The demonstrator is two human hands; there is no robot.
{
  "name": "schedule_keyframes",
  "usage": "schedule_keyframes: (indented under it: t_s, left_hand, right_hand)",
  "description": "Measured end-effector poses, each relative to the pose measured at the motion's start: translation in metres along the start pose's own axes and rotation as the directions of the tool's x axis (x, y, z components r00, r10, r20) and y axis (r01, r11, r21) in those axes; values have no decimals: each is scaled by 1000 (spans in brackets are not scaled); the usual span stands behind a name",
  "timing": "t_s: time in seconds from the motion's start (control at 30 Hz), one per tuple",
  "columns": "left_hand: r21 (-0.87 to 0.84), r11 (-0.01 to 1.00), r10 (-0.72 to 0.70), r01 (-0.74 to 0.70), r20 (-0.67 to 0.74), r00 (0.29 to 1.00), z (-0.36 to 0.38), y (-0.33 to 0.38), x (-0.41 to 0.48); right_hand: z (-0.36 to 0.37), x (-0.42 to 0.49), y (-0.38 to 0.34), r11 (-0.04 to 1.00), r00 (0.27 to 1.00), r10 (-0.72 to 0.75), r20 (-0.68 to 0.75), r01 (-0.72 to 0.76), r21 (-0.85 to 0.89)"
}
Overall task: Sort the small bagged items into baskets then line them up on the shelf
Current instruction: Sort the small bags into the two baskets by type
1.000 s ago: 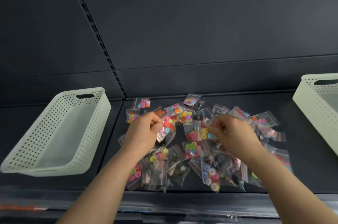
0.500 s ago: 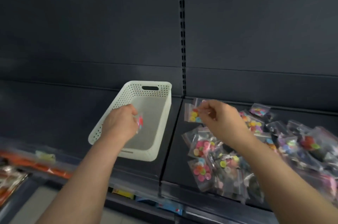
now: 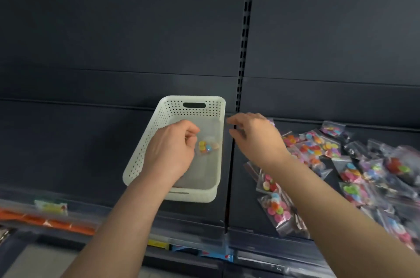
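My left hand was over the white basket, knuckles up, its fingers curled in. One small bag of buttons (yellow, blue and red ones, blurry) was inside the basket, just beside those fingertips. Whether it touched them or was apart I could not tell, so I could not tell if I was pinching it. The basket sat on the dark shelf, just left of the seam between two shelf panels, with its handle slot in the far wall. My right hand hovered just right of the basket's right rim, above that seam. Its fingers were loose and nearly straight, pointing left, with nothing visible in them. The pile of bags lay on the shelf to the right, overlapping each other, some under my right forearm, running off the right edge. An orange strip ran along the shelf front, lower left.
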State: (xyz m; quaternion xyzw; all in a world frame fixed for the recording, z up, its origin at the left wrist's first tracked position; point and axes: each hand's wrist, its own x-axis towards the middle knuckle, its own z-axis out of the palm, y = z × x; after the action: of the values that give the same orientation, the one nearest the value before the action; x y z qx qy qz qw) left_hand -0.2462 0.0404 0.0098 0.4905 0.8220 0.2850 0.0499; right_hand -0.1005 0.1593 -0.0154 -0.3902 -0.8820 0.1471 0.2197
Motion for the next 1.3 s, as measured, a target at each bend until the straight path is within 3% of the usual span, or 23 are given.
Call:
schedule_keyframes:
  t_s: [0.2, 0.27, 0.37, 0.43, 0.6, 0.73, 0.9, 1.0, 1.17, 1.23, 1.3]
  left_hand:
    - [-87, 976, 206, -201, 63, 976, 33, 61, 1]
    - [-81, 966, 257, -246, 175, 950, 50, 78, -2]
    - [96, 946, 244, -309, 415, 877, 81, 93, -13]
    - [183, 938, 186, -293, 447, 875, 97, 94, -19]
    - [154, 978, 75, -141, 371, 926, 118, 93, -22]
    - [161, 978, 81, -132, 289, 954, 116, 93, -25]
    - [137, 984, 105, -115, 80, 991, 100, 94, -25]
    - [83, 988, 123, -127, 59, 991, 89, 97, -28]
    - [96, 990, 98, -107, 88, 991, 78, 94, -28]
    - [54, 994, 85, -90, 101, 991, 76, 90, -29]
    - [-34, 997, 66, -64, 51, 997, 70, 86, -29]
  right_hand:
    - [-47, -64, 80, 959, 974, 220, -50, -225, -175]
    - [-58, -83, 96, 929, 953, 300, -32, -300, -216]
    - [-65, -107, 112, 921, 943, 333, 14, -323, -218]
    - [-67, -116, 114, 940, 951, 305, 56, -290, -182]
    - [-68, -128, 124, 939, 955, 274, 117, -239, -247]
    - [-68, -130, 133, 907, 951, 299, 80, -257, -335]
    - [-60, -114, 124, 965, 984, 175, 14, -169, -198]
    - [-48, -94, 112, 978, 994, 98, 47, -88, -189]
    - [-27, -66, 98, 928, 970, 106, 217, -18, -372]
    - [-26, -63, 97, 933, 973, 106, 205, -26, -358]
    - [-29, -62, 97, 973, 991, 76, 111, -49, -227]
